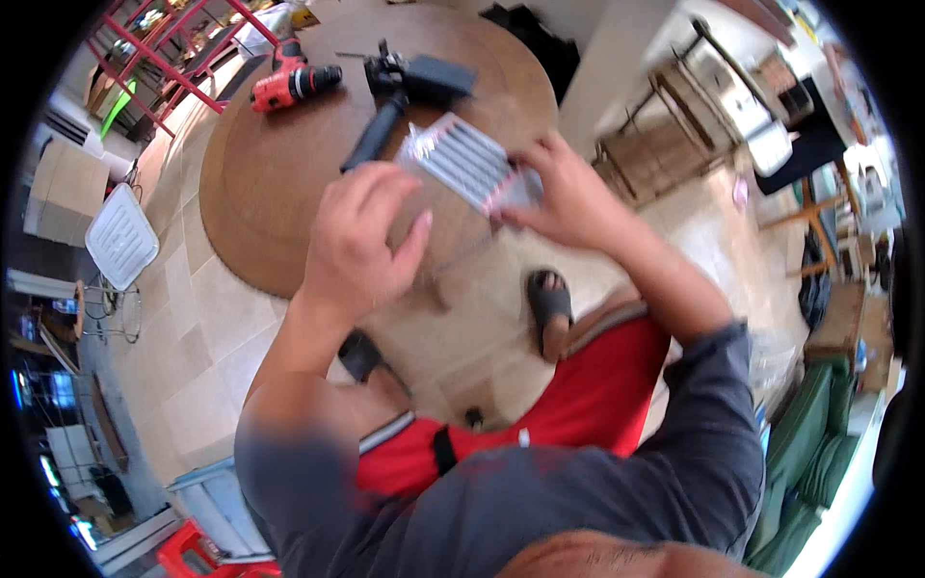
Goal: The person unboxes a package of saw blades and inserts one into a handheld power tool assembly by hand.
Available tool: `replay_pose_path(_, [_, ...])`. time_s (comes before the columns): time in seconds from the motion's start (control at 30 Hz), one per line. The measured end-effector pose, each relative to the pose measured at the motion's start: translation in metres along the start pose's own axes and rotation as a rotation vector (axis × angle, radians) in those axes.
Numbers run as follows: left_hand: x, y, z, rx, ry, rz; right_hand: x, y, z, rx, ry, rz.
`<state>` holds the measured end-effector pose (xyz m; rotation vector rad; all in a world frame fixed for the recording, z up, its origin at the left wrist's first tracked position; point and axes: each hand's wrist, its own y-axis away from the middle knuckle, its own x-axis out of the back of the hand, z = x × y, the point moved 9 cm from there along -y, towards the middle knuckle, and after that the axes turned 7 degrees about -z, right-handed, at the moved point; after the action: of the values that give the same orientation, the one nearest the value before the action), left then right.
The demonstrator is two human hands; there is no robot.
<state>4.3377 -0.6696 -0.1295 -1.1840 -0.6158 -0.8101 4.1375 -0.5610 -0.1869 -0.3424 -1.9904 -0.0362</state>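
My right hand [568,197] grips one end of a flat clear pack of drill bits [462,164], thumb on one side and fingers on the other. Several grey rods lie side by side in it, and its far left end is crinkled and shiny. The pack is held above the near right part of a round wooden table [260,183]. To its left, my left hand [361,236] is raised over the table's near edge, fingers curved and thumb apart, with nothing in it. Beyond my hands, a black power tool with a side handle [381,125] lies on the tabletop.
A red and black cordless drill [294,87] rests at the table's far left. On the tiled floor at left stands a white-topped folding stool [122,236]. Wooden chairs [674,125] are at right, a red metal rack [159,67] far left, a green sofa [805,462] near right.
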Motion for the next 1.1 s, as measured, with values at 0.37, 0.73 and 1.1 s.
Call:
replay_pose_path(0.37, [-0.023, 0.007, 0.029, 0.13, 0.152, -0.121, -0.005, 0.024, 0.004, -0.277, -1.239, 0.117])
replay_pose_path(0.73, [-0.008, 0.022, -0.01, 0.466, 0.601, 0.169, -0.012, 0.028, -0.013, -0.175, -1.415, 0.125])
replay_pose_path(1.1, [-0.046, 0.031, -0.024, 0.651, 1.358, 0.151, -0.052, 0.026, -0.043, -0.049, -1.656, -0.102])
